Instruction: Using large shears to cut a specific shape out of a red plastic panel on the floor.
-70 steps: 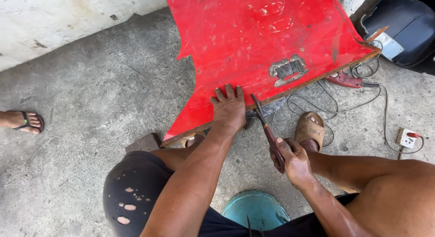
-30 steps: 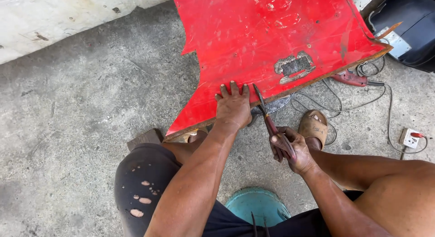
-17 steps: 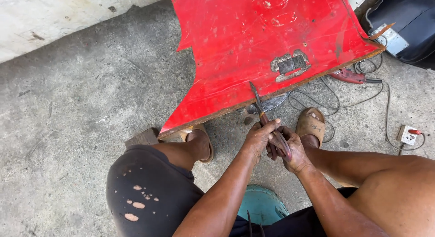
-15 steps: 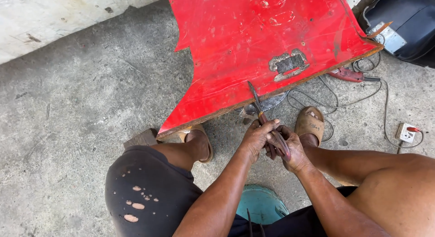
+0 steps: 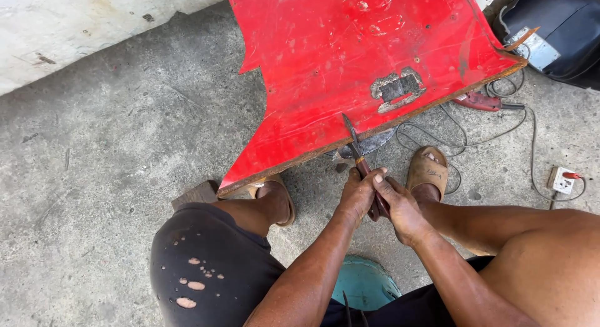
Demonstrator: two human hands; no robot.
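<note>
Both your hands, left (image 5: 357, 196) and right (image 5: 400, 207), close around the handle of the chisel (image 5: 358, 161). Its long axis runs away from you, tip touching the red panel's (image 5: 350, 64) near edge.

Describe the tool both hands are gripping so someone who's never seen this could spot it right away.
Start at the big red metal panel lying on the concrete floor. At its rusty near edge, the left hand and right hand clasp snips with dark blades on that edge. Unlike the red-handled tool lying by the cables, these are held.
</note>
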